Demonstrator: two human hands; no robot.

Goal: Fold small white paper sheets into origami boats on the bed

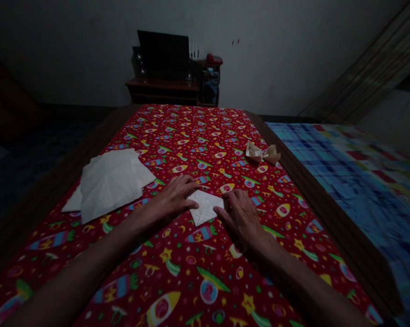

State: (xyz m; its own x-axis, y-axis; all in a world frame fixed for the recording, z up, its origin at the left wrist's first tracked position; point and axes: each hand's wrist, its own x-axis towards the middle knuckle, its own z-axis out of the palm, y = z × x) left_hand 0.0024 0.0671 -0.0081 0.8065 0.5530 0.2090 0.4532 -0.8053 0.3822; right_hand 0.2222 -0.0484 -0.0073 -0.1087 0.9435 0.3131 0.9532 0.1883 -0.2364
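Observation:
A small folded piece of white paper (207, 206) lies on the red patterned cloth between my two hands, with crease lines across its face. My left hand (177, 193) pinches its left edge, thumb on top and fingers along the far side. At the opposite edge, the thumb and fingers of my right hand (241, 211) close on the right corner. Left of my left hand rests a loose stack of white paper sheets (112, 181). Farther off to the right stand folded paper shapes (262, 153), tan and open at the top.
The red cloth (191, 131) covers a long table with dark wooden edges (327, 218). Beyond its far end, a desk (164, 86) carries a dark monitor (164, 54) and speakers. A bed with a blue checked cover (314, 159) runs along the right side.

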